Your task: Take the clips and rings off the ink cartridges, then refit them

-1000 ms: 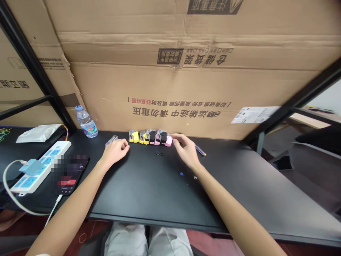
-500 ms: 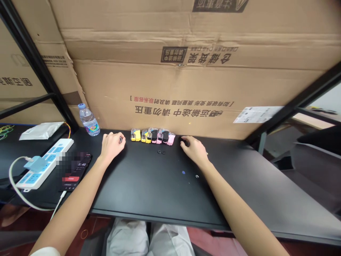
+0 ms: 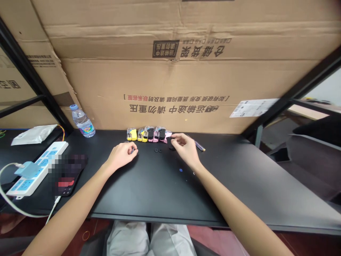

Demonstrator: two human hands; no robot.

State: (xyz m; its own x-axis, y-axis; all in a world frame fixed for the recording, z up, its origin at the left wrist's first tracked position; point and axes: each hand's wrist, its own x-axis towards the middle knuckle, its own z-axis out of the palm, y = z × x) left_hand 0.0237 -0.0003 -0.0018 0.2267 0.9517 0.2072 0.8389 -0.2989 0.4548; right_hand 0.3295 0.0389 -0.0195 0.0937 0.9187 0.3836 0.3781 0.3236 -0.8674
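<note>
My right hand is closed in a pinch on a small flat black piece, held just above the black table. To the left, my left hand has its fingers curled together. Something tiny and dark shows at its fingertips, too small to name. Behind and between the hands stands a row of small plastic blocks with clear tops: a yellow one at the left end, black and pink ones farther right. In front of them lie two small black rings.
A pen lies behind my right hand. Nearer me are a blue disc and a small white bit. At left are a water bottle, a power strip and a phone. Cardboard walls the back.
My left hand has moved right and a little nearer me. My right hand has moved left with the black piece, which now shows clearly, and the pen has come into view. The view has shifted slightly.
</note>
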